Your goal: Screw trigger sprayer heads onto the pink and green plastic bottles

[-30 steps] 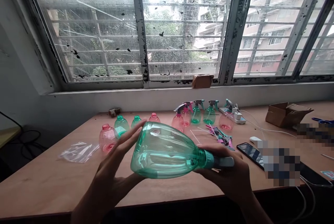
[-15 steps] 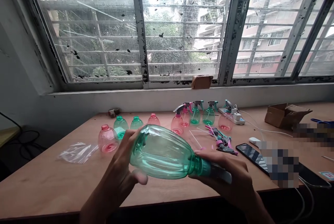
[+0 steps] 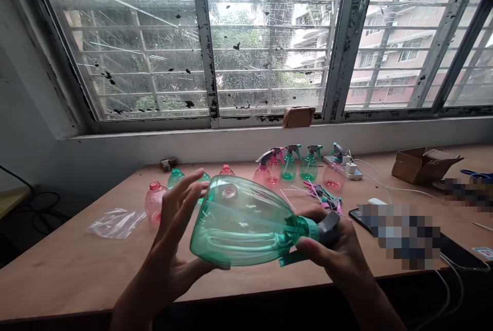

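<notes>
A translucent green spray bottle [image 3: 242, 223] lies sideways in the air above the table, its base to the left. My right hand [image 3: 335, 249] grips it around the collar and grey spray head [image 3: 329, 228], with the teal trigger [image 3: 293, 258] pointing down. At the base end, my left hand [image 3: 173, 249] is open, its fingers raised and spread. The left thumb reaches under the bottle's lower edge, seemingly touching it. Behind that hand stand a pink bottle without a spray head [image 3: 154, 200] and a green one [image 3: 176, 177], partly hidden.
Several finished-looking spray bottles [image 3: 309, 166] stand toward the wall. Loose spray heads [image 3: 327, 200] and thin tubes lie in front of them. A clear plastic bag [image 3: 115, 223] rests at left. Right are a power strip [image 3: 354, 174], an open cardboard box [image 3: 421, 166] and a dark phone [image 3: 460, 259].
The left fingers have opened away from the bottle's base. The bottle has turned about its length, bringing the trigger into view below, and the right hand's grip has shifted, thumb now in front.
</notes>
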Action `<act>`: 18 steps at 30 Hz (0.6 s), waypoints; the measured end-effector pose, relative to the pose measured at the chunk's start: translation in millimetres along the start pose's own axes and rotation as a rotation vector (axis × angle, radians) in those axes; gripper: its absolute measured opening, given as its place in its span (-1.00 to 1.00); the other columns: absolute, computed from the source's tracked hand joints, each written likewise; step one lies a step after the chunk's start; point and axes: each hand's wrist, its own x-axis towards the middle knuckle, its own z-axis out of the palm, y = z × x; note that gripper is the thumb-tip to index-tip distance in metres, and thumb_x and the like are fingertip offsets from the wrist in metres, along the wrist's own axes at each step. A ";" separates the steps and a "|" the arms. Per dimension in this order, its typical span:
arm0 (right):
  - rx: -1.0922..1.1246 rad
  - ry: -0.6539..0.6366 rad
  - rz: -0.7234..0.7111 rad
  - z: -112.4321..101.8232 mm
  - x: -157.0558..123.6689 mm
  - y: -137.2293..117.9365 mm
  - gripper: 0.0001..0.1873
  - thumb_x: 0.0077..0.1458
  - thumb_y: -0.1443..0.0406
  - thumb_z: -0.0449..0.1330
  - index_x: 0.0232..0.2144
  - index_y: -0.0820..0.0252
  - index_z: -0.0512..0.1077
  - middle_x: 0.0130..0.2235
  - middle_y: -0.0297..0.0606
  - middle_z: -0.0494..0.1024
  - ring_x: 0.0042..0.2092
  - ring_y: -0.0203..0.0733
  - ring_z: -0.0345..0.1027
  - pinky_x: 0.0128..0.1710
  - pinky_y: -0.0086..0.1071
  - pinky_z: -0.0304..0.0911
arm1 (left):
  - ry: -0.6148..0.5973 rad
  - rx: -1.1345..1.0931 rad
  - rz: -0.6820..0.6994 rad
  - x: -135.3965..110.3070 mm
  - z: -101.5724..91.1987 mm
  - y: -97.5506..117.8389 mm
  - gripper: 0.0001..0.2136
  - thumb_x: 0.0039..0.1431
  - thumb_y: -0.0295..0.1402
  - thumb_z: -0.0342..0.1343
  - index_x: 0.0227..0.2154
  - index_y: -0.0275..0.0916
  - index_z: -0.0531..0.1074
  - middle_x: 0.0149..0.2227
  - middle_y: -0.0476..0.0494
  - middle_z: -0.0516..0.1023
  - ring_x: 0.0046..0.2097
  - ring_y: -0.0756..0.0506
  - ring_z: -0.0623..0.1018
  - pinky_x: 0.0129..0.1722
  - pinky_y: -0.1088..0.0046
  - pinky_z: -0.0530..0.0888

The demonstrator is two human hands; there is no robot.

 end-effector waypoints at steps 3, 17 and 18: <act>0.080 -0.083 0.027 -2.0 5.4 3.0 -0.66 0.12 0.08 0.64 -0.24 0.16 0.72 -0.41 -0.21 0.80 -0.38 0.05 0.77 -0.37 -0.22 0.71 | -0.032 -0.048 0.050 4.0 1.2 2.9 -0.16 0.42 0.00 0.35 0.61 0.30 0.05 0.62 -0.14 0.18 0.58 -0.39 0.29 0.50 -0.01 0.41; -0.597 0.011 -0.410 -24.7 -0.5 0.8 -0.63 0.09 0.02 0.65 -0.14 0.02 0.76 -0.39 -0.31 0.77 -0.48 -0.16 0.55 -0.47 -0.38 0.46 | 0.065 -0.105 -0.128 1.6 18.2 6.5 -0.06 0.13 0.48 0.16 0.52 0.28 0.25 0.15 -0.17 0.43 0.05 -0.31 0.56 0.08 0.08 0.59; -0.597 0.021 -0.407 -25.0 -0.7 0.6 -0.64 0.08 0.04 0.66 -0.15 0.03 0.77 -0.40 -0.30 0.77 -0.50 -0.16 0.55 -0.47 -0.37 0.46 | 0.039 -0.097 -0.097 2.0 18.5 6.0 -0.08 0.16 0.48 0.13 0.52 0.27 0.26 0.11 -0.17 0.43 0.02 -0.29 0.57 0.05 0.10 0.61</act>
